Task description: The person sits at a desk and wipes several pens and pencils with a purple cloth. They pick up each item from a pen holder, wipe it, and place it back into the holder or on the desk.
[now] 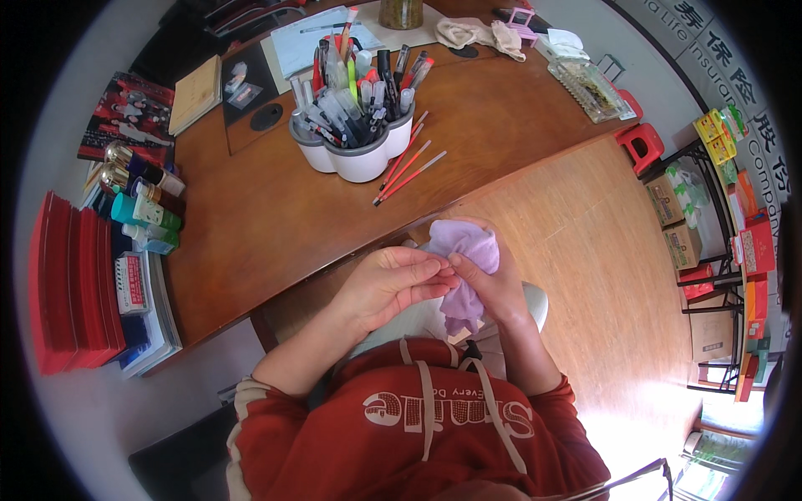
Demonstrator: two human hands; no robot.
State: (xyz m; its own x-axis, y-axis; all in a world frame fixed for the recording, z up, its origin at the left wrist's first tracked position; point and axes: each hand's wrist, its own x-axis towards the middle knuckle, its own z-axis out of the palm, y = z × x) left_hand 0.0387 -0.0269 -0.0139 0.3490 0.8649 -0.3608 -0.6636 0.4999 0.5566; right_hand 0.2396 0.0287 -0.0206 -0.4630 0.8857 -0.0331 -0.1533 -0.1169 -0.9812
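Note:
My right hand grips a crumpled light-purple cloth, which hangs below the thumb. My left hand is beside it, thumb and fingers pinched together and meeting the right thumb at the cloth's edge. Whether something small sits between the left fingertips is hidden. Both hands are above my lap, just off the front edge of the wooden desk. Beyond them, several slim red pen-like sticks with pale ends lie next to a white pen holder packed with pens and markers.
Red folders, a small white box and several bottles line the desk's left side. At the back are papers, a jar and a beige cloth. A clear plastic package lies at the right end. Shelves with boxes stand right.

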